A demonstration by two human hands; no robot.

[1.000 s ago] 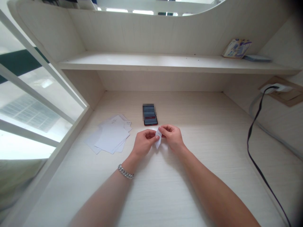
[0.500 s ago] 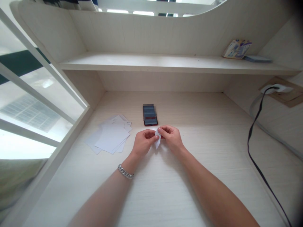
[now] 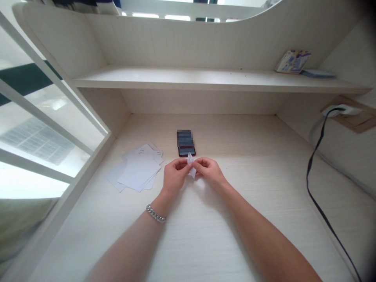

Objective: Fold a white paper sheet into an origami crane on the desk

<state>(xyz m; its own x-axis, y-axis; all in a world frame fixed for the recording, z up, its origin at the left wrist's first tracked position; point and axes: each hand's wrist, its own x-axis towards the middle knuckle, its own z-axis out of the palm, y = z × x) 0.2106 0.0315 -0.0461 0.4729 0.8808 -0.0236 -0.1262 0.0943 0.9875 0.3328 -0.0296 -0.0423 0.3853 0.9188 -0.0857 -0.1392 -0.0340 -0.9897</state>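
A small piece of folded white paper point(image 3: 192, 172) is pinched between both hands above the desk, its pointed ends showing above and below the fingers. My left hand point(image 3: 175, 174), with a chain bracelet point(image 3: 156, 214) at the wrist, grips its left side with thumb and fingers. On the other side, my right hand point(image 3: 210, 171) pinches the paper too. Just beyond the fingers lies a phone point(image 3: 186, 141), its screen partly pixelated. Left of my hands rests a loose pile of white paper sheets point(image 3: 138, 168), a few bearing small print.
A raised shelf point(image 3: 182, 76) spans the back of the desk point(image 3: 249, 235). On its right end are a colourful small box point(image 3: 293, 61) and a flat bluish item point(image 3: 317, 73). A black cable point(image 3: 310, 172) runs from the wall socket point(image 3: 357, 115) down the right side. White bars point(image 3: 55, 113) border the left.
The folded paper has turned in my fingers; a split point now sticks up near the phone where before it mostly hung down. Both hands have shifted slightly left.
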